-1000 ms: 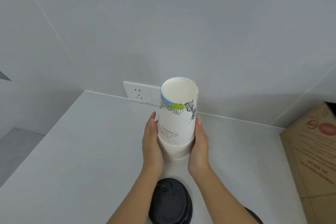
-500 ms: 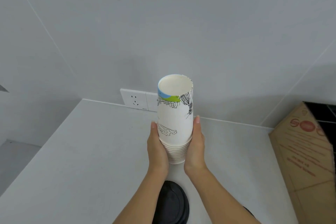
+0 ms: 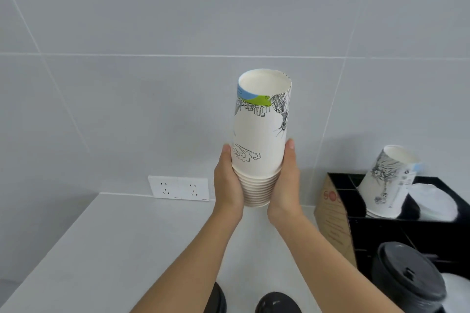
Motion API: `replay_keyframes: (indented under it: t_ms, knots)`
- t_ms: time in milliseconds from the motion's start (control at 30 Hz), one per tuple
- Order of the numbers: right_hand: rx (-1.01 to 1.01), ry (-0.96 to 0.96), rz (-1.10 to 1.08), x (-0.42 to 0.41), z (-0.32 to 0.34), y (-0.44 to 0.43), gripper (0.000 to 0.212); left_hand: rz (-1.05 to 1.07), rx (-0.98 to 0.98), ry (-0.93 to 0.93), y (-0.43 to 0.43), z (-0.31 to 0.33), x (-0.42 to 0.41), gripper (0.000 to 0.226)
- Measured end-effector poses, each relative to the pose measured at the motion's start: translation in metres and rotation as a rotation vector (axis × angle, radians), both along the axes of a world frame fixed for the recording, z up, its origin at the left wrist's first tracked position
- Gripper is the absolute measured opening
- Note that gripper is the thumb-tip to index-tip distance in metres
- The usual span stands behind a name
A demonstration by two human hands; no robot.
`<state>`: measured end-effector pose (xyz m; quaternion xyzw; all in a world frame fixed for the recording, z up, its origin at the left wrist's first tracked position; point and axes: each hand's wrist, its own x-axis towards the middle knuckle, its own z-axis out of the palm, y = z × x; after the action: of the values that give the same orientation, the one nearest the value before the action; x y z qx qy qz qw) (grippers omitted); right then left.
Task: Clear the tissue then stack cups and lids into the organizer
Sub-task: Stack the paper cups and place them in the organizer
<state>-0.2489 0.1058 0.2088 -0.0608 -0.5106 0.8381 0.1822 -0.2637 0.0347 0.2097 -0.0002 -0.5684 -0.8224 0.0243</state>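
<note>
A nested stack of upside-down white paper cups [image 3: 260,134] with black line drawings and a blue-green band is held up above the white counter. My left hand [image 3: 227,181] presses its left side and my right hand [image 3: 287,183] its right side, both low on the stack near the rims. At the right stands a black organizer [image 3: 368,234]; in a back compartment an upside-down printed cup [image 3: 386,181] leans, with white lids [image 3: 435,202] beside it and a stack of black lids [image 3: 407,277] in front. No tissue is visible.
Two black lids [image 3: 277,303] lie on the white counter [image 3: 101,249] at the bottom edge between my forearms. A cardboard box [image 3: 333,218] stands against the organizer's left side. A double wall socket [image 3: 179,187] sits on the grey tiled wall behind.
The cup stack has been lifted higher off the counter in both hands. My view has swung right, bringing the black organizer with its cup and lids into sight.
</note>
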Motion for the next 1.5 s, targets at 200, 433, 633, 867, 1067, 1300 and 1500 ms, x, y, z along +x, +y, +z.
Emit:
replay_keyframes:
  t_ms: [200, 433, 633, 867, 1067, 1300, 1500]
  knots:
    - [0.038, 0.111, -0.058, 0.017, 0.054, 0.051, 0.042, -0.051, 0.018, 0.143, 0.052, 0.055, 0.014, 0.039]
    - [0.093, 0.160, -0.111, 0.035, 0.092, 0.132, 0.043, -0.064, 0.050, 0.215, 0.136, 0.091, 0.028, 0.039]
    - [0.097, 0.123, -0.178, 0.038, 0.099, 0.206, 0.044, -0.087, 0.038, 0.198, 0.214, 0.096, 0.027, 0.040]
    - [0.098, 0.053, -0.184, 0.027, 0.072, 0.257, 0.044, -0.081, 0.024, 0.150, 0.264, 0.072, 0.011, 0.037]
    - [0.121, 0.009, -0.259, 0.018, 0.037, 0.271, 0.038, -0.013, 0.038, 0.048, 0.278, 0.045, 0.001, 0.038]
    - [-0.012, -0.035, -0.276, 0.017, 0.000, 0.271, 0.039, -0.032, -0.100, 0.051, 0.284, 0.012, 0.000, 0.024]
    - [0.086, -0.121, -0.337, 0.024, -0.041, 0.277, 0.035, 0.002, -0.169, -0.083, 0.283, -0.036, 0.003, 0.019]
